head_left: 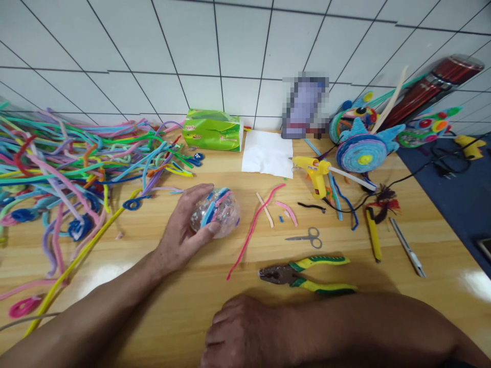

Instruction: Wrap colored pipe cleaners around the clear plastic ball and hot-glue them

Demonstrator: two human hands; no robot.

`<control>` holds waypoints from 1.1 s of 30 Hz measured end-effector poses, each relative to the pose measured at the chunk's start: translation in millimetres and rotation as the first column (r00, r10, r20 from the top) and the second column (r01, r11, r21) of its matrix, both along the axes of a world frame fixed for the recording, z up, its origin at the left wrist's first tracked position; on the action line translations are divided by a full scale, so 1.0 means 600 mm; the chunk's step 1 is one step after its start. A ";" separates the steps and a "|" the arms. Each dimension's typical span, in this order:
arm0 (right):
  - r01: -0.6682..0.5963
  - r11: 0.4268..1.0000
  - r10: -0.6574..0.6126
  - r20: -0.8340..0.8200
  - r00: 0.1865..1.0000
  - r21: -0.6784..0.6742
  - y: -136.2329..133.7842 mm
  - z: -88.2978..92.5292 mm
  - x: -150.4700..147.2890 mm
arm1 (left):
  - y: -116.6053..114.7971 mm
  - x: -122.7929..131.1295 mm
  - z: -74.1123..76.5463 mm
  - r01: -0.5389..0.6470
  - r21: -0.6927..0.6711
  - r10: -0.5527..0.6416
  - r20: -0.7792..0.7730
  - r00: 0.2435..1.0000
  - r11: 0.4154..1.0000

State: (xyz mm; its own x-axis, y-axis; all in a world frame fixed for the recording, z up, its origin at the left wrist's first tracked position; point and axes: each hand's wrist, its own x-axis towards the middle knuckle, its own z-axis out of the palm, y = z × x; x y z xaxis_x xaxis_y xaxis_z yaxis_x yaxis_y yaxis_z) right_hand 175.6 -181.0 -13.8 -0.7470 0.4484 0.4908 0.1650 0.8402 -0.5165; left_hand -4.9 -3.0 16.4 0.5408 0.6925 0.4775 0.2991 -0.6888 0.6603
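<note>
My left hand is closed around a clear, rounded plastic piece on the table, thumb in front and fingers behind. Blue and pink pipe cleaner strips cross its side. Close to it on the right lie a long red pipe cleaner and a short pale stick. My right hand rests at the table's front edge with its fingers curled under, and nothing shows sticking out of it. Just beyond that hand are pliers with yellow-green handles, and small scissors lie behind them.
Many coloured pipe cleaners are heaped at the left. Along the tiled wall stand a green tissue pack, white paper and a red flask. A yellow glue gun, fish-shaped crafts and a utility knife are at right.
</note>
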 end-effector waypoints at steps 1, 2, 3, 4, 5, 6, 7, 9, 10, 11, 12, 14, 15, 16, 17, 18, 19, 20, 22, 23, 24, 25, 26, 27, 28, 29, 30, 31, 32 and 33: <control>-0.002 1.000 0.002 0.006 1.000 0.001 0.000 0.000 0.000 | 0.000 0.000 0.000 -0.002 0.003 0.002 0.000 1.000 1.000; -0.005 1.000 0.005 0.015 1.000 -0.001 0.000 0.000 -0.001 | -0.001 0.001 0.000 -0.004 0.008 0.004 0.000 1.000 1.000; -0.008 1.000 0.008 0.025 1.000 -0.004 0.000 0.000 -0.001 | -0.002 0.002 0.001 -0.009 0.015 0.009 0.002 1.000 1.000; -0.011 1.000 0.012 0.036 0.999 -0.008 0.000 0.000 -0.002 | -0.002 0.003 0.001 -0.018 0.027 0.018 0.007 1.000 0.999; -0.012 1.000 0.012 0.041 0.999 -0.012 0.000 0.000 -0.002 | -0.003 0.003 0.000 -0.030 0.042 0.030 0.017 0.999 0.999; -0.012 1.000 0.012 0.044 0.999 -0.016 -0.001 -0.001 -0.003 | -0.003 0.004 0.000 -0.047 0.058 0.045 0.034 0.998 0.997; -0.008 1.000 0.008 0.040 0.999 -0.015 -0.001 -0.001 -0.003 | -0.003 0.004 0.000 -0.066 0.074 0.062 0.054 0.997 0.995; 0.004 1.000 -0.004 0.024 1.000 -0.002 -0.001 0.000 -0.003 | -0.001 0.004 -0.001 -0.097 0.091 0.090 0.079 0.993 0.991; 0.010 1.000 -0.010 0.016 1.000 0.008 -0.001 0.000 -0.003 | 0.000 0.004 -0.001 -0.103 0.093 0.096 0.075 0.993 0.990; 0.013 1.000 -0.014 0.010 1.000 0.017 0.000 0.001 -0.003 | 0.002 0.004 -0.001 -0.104 0.090 0.099 0.059 0.993 0.991; 0.015 1.000 -0.015 0.010 1.000 0.022 0.000 0.002 -0.002 | 0.003 0.003 -0.002 -0.101 0.085 0.098 0.039 0.994 0.991; 0.012 1.000 -0.013 0.015 1.000 0.017 0.000 0.003 -0.002 | 0.005 0.003 -0.001 -0.092 0.073 0.091 0.009 0.996 0.993; 0.006 1.000 -0.006 0.025 1.000 0.007 0.001 0.003 -0.001 | 0.006 0.003 -0.001 -0.090 0.068 0.090 0.005 0.996 0.994; -0.003 1.000 0.003 0.042 0.999 -0.005 0.001 0.003 -0.001 | 0.006 0.003 0.000 -0.090 0.061 0.089 0.005 0.996 0.994; -0.016 1.000 0.017 0.059 0.998 -0.018 0.001 0.003 -0.001 | 0.006 0.004 0.001 -0.089 0.056 0.089 0.008 0.996 0.994; -0.026 0.999 0.029 0.075 0.997 -0.030 0.001 0.003 0.000 | 0.005 0.004 0.001 -0.088 0.049 0.088 0.010 0.996 0.995; -0.032 0.999 0.035 0.083 0.996 -0.037 0.001 0.003 0.000 | 0.005 0.004 0.002 -0.087 0.041 0.087 0.011 0.996 0.995; -0.036 0.998 0.040 0.084 0.996 -0.043 0.001 0.003 0.000 | 0.005 0.004 0.002 -0.086 0.033 0.086 0.010 0.996 0.996; -0.034 0.999 0.036 0.063 0.997 -0.035 0.002 0.003 0.000 | 0.004 0.004 0.003 -0.088 0.019 0.088 0.003 0.996 0.996; -0.030 0.999 0.032 0.054 0.998 -0.028 0.002 0.003 0.000 | 0.004 0.004 0.003 -0.093 0.012 0.093 -0.004 0.996 0.996; -0.028 0.999 0.029 0.048 0.998 -0.024 0.001 0.003 0.000 | 0.004 0.004 0.003 -0.098 0.005 0.098 -0.012 0.995 0.995; -0.030 0.999 0.031 0.049 0.998 -0.023 0.001 0.002 0.001 | 0.004 0.004 0.002 -0.103 0.000 0.103 -0.019 0.995 0.995; -0.030 0.999 0.032 0.055 0.998 -0.028 0.001 0.002 0.001 | 0.004 0.004 0.002 -0.107 -0.003 0.107 -0.022 0.994 0.994; -0.034 0.999 0.036 0.060 0.998 -0.035 0.000 0.002 0.001 | 0.004 0.004 0.002 -0.109 -0.004 0.109 -0.024 0.994 0.994; -0.040 0.998 0.042 0.067 0.997 -0.041 0.000 0.002 0.001 | 0.004 0.004 0.002 -0.109 -0.004 0.109 -0.024 0.994 0.994; -0.043 0.998 0.046 0.070 0.996 -0.045 0.000 0.001 0.001 | 0.004 0.004 0.002 -0.107 -0.003 0.107 -0.024 0.994 0.994; -0.044 0.998 0.048 0.072 0.996 -0.047 0.000 0.001 0.001 | 0.004 0.004 0.003 -0.105 -0.002 0.105 -0.025 0.994 0.994; -0.046 0.998 0.050 0.074 0.996 -0.048 0.000 0.001 0.000 | 0.004 0.004 0.003 -0.101 -0.002 0.101 -0.027 0.995 0.995; -0.046 0.998 0.050 0.073 0.996 -0.049 0.000 0.001 0.000 | 0.004 0.004 0.003 -0.097 -0.002 0.097 -0.028 0.995 0.995; -0.046 0.998 0.050 0.077 0.996 -0.050 0.001 0.002 0.000 | 0.004 0.004 0.003 -0.093 -0.003 0.092 -0.030 0.995 0.996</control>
State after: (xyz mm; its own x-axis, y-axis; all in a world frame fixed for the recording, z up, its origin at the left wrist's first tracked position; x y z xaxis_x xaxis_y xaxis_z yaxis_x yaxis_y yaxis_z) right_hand 175.8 -180.3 -12.6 -0.8037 0.4327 0.4085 0.1663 0.8224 -0.5440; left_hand -2.7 -0.6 18.2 0.4882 0.7425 0.4587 0.3810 -0.6542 0.6534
